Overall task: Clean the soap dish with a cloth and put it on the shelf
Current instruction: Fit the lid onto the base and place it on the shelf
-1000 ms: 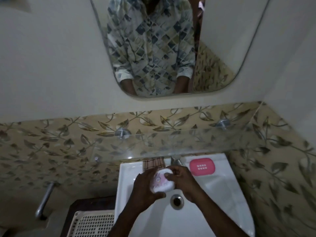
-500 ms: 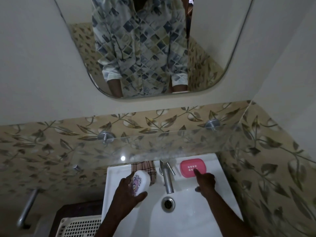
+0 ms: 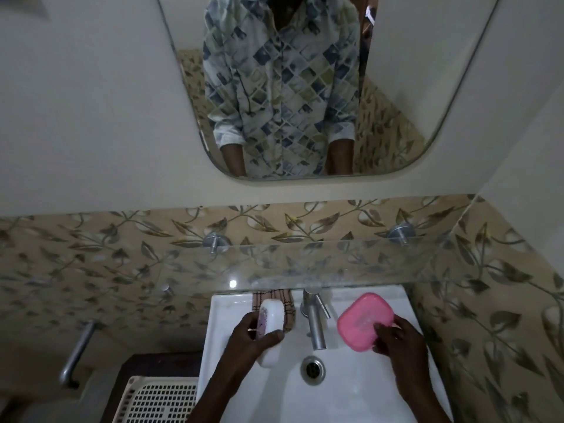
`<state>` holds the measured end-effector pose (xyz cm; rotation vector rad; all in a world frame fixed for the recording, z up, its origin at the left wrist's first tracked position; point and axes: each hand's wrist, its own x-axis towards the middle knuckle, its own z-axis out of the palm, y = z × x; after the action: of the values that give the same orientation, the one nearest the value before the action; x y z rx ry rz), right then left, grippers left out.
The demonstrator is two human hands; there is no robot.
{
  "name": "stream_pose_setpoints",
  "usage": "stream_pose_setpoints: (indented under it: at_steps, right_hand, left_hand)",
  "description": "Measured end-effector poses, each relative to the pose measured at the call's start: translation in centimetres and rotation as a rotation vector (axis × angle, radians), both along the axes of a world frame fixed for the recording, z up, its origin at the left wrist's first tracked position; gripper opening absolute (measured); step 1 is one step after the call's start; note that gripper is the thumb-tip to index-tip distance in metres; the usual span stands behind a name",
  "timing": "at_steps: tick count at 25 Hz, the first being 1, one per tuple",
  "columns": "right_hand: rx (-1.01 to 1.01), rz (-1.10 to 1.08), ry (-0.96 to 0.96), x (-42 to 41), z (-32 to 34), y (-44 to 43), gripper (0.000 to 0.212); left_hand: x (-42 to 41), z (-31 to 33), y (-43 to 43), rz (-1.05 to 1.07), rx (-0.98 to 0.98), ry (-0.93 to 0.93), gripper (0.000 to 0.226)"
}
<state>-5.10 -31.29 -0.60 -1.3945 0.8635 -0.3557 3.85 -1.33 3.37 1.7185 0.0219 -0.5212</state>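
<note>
The person stands at the sink [image 3: 351, 389], and in the last second the work has divided between the two hands. A second ago both hands were together on the white soap [image 3: 271, 315], and the pink soap dish [image 3: 363, 320] lay flat on the sink ledge, to the right of the tap [image 3: 316, 331]. Now the left hand [image 3: 250, 340] alone keeps the soap, with fingers and thumb curled around its lower part, above the left side of the basin. The right hand [image 3: 399, 340] has gone over to the dish and has lifted it. The fingers grip its near edge, and the dish stands tilted above the right part of the basin, no longer resting on the ledge. The face turned up shows a pale smear, probably soap remains.

For the task this means, I think, that the dish is freed from the soap and is in hand, but the cleaning has not begun. The checked cloth [image 3: 289, 312] lies at the back of the sink behind the soap, and no hand touches it. The left hand probably must put the soap down first. The glass shelf [image 3: 305, 267] above waits.
</note>
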Motion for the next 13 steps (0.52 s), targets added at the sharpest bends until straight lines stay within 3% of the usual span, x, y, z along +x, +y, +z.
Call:
stream_pose_setpoints:
  at_steps: [3, 6, 10, 13]
  right_hand:
    - [-0.147, 0.288, -0.088, -0.3, 4.4, 3.6, 0.028]
    - [-0.202, 0.435, -0.104, 1.9, 6.8, 7.7, 0.022]
    - [-0.046, 0.524, -0.175, 3.5, 8.3, 10.4, 0.026]
    - [0.138, 0.584, -0.174, 3.0, 8.2, 11.6, 0.044]
  left_hand:
    - [0.2, 0.9, -0.8, -0.044, -0.108, 0.025, 0.064]
    - [0.4, 2.0, -1.8, -0.117, -0.154, 0.029, 0.066]
    - [0.5, 3.7, -1.9, -0.191, -0.237, 0.059, 0.055]
    - [-0.4, 3.9, -1.2, -0.172, -0.283, 0.088, 0.046]
